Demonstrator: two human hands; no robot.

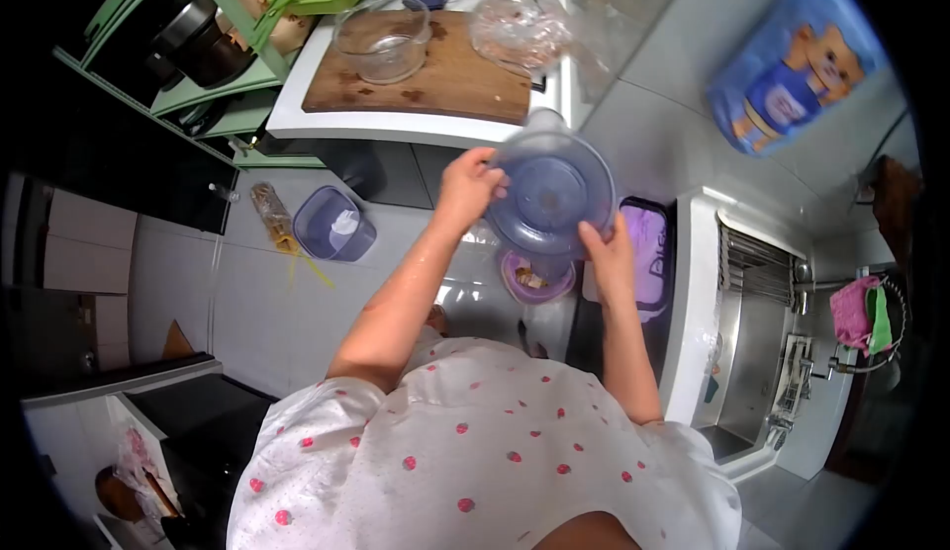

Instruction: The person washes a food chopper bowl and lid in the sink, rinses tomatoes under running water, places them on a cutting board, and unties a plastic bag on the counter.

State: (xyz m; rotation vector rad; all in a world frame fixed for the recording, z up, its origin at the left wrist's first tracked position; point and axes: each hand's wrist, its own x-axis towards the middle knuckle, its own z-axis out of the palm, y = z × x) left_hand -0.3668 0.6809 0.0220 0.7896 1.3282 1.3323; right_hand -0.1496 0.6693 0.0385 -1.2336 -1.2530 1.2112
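A clear bluish plastic bowl (550,192) is held in the air between my two hands, in front of the counter's edge. My left hand (469,190) grips its left rim, fingers curled over the edge. On the lower right, my right hand (610,259) clasps the rim with the thumb on top. Nothing that I can make out lies inside the bowl. Beneath it, a purple bin (540,291) with some scraps in it is partly hidden. On the counter ahead, a clear glass bowl (382,55) rests on a wooden cutting board (465,80).
A crumpled clear plastic bag (517,28) lies on the board's right side. On the floor at left stands a grey-blue wastebasket (322,238). The steel sink (737,352) is to my right, and a green shelf rack (228,85) holds pots at far left.
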